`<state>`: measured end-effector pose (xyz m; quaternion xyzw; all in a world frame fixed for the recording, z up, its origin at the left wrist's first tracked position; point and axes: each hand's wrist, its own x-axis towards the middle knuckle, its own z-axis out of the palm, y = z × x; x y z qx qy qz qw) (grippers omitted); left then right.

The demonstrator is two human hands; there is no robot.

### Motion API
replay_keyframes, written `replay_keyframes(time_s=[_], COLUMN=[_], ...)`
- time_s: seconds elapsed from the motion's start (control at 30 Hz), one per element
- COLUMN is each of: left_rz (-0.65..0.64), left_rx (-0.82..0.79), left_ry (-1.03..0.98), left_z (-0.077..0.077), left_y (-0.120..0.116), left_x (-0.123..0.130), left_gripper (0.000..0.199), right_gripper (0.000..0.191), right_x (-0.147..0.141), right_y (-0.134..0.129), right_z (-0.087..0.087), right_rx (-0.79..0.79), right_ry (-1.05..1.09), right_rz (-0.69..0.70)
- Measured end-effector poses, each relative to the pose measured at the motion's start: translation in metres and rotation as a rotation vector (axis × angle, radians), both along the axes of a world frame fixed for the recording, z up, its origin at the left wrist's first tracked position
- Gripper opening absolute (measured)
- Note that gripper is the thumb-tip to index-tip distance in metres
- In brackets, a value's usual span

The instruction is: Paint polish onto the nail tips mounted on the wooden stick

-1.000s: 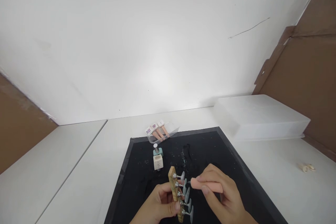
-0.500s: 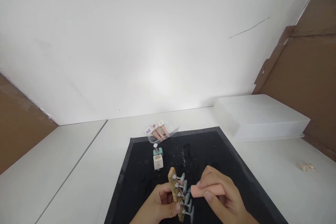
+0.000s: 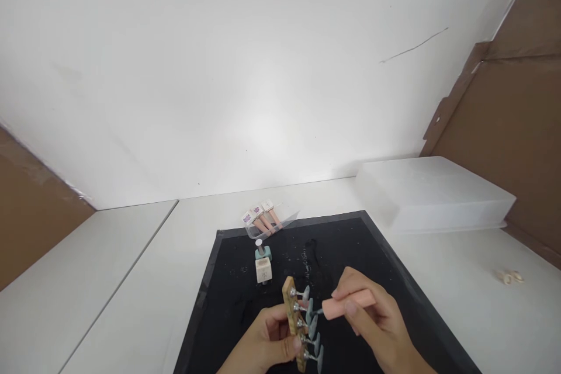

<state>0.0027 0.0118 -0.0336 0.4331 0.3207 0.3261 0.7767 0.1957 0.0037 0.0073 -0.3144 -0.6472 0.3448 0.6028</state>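
Tabletop (image 3: 123,280), white, running to a white wall (image 3: 263,82).
Mat (image 3: 346,251), black, dark-bordered, under the work.
Box (image 3: 438,201), translucent white, well apart at the right.
Hands, two. From where I stand, the left hand (image 3: 265,342) is closed about a wooden strip; the right hand (image 3: 377,324) pinches a pink brush handle, thumb against fingers.
Tray (image 3: 290,219), clear, at the mat's far edge, with three pink-handled pieces (image 3: 265,223).
Wooden strip (image 3: 290,311), held tilted above the mat; a slack left grip could let it turn and jog the row.
Brush handle (image 3: 350,304), aimed at the strip; a slip of the pinch could smear a neighbour.
Bottle (image 3: 263,253), teal, and white block (image 3: 263,270), just beyond the strip; a swing of it might knock either.
Nail-shaped pieces (image 3: 311,310), five, on metal stems, closely set; too hard a push could dislodge one.
Brush tip (image 3: 319,311), at the second piece from the far end; contact uncertain.
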Motion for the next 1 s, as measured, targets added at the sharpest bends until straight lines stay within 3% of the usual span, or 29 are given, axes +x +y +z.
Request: replay_keyframes(time_s=[0.1, 0.37, 0.53, 0.73, 1.0], left_rz=[-0.026, 0.002, 0.0, 0.009, 0.018], left_rx=[0.012, -0.014, -0.012, -0.062, -0.12], left_ry=[-0.016, 0.0, 0.062, 0.161, 0.172], left_z=[-0.001, -0.008, 0.001, 0.016, 0.017], left_y=[0.001, -0.003, -0.004, -0.007, -0.006], left_x=[0.001, -0.001, -0.001, 0.003, 0.004], left_gripper=[0.041, 0.045, 0.049, 0.05, 0.059], right_gripper=[0.017, 0.02, 0.019, 0.016, 0.02], right_x=[0.001, -0.002, -0.001, 0.003, 0.001], right_y=[0.0, 0.004, 0.003, 0.001, 0.006], right_z=[-0.001, -0.009, -0.006, 0.0, -0.007], right_rx=[-0.018, -0.11, -0.084, -0.035, -0.077], right_ry=[-0.046, -0.046, 0.03, -0.042, -0.122], right_rz=[0.025, -0.141, -0.103, 0.03, -0.078])
